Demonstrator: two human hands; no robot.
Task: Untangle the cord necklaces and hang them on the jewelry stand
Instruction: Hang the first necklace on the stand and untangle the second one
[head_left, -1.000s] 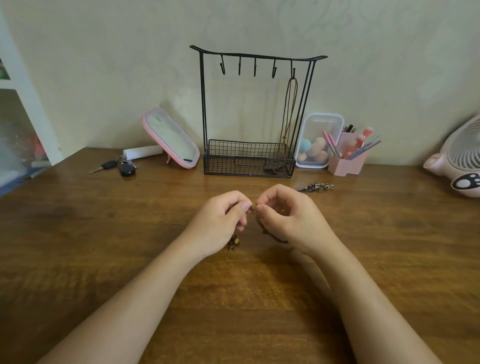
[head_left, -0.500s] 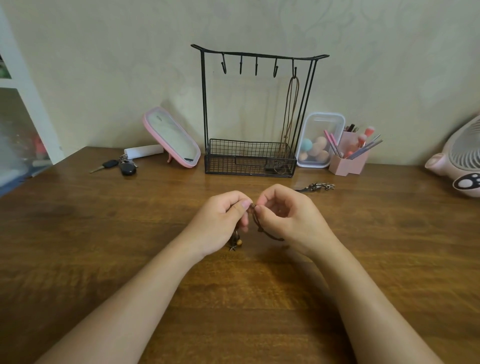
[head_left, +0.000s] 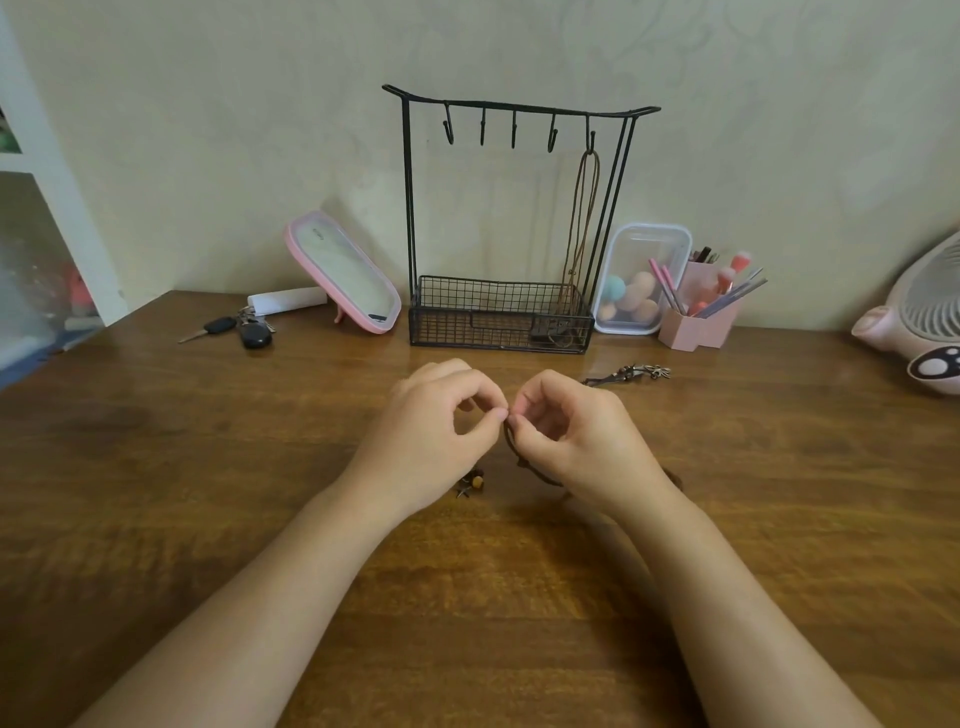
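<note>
Pinches the cord between left grip and right grip, with fingertips nearly touching just above the counter, probably to pick a knot apart on short slack. Lets beads trail below the left grip; leaves one necklace hung on the stand behind.

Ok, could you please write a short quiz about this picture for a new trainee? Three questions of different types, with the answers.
1. True or false: a cord necklace already hangs on the rightmost hook of the jewelry stand.
2. What do the left hand and the right hand pinch between them? A) a pair of scissors B) a dark cord C) a ribbon
3. How many hooks on the stand are free?
Key: 1 true; 2 B; 3 four.
</note>
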